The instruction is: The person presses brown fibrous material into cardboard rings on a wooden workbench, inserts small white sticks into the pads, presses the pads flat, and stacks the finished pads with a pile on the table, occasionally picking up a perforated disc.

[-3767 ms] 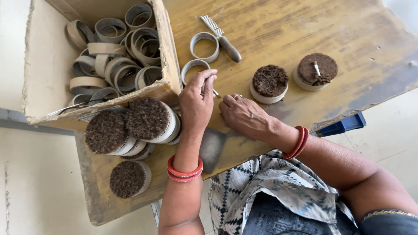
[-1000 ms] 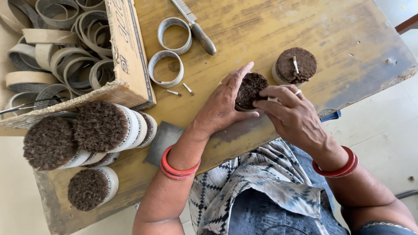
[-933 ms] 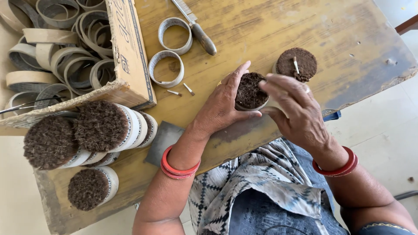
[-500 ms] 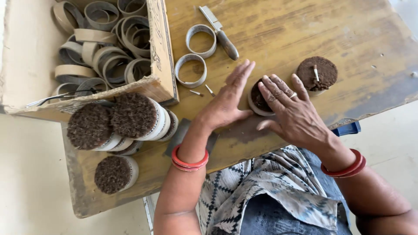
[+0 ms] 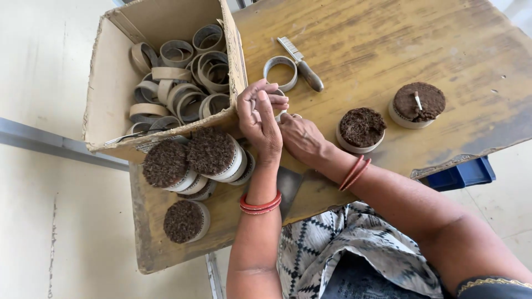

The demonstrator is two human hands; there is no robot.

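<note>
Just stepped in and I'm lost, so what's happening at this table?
A person sits at a worn wooden table, both hands together near a cardboard box full of empty rings. The left hand and right hand pinch something small and pale between them; what it is cannot be told. Two fibre-filled rings sit to the right, one with a white stick in it. More filled ones are stacked below the box.

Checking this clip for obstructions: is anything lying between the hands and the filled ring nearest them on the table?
Nothing visible does. The filled ring sits just beyond the right hand, with only bare table between. The left hand is on the right hand's far side.
</note>
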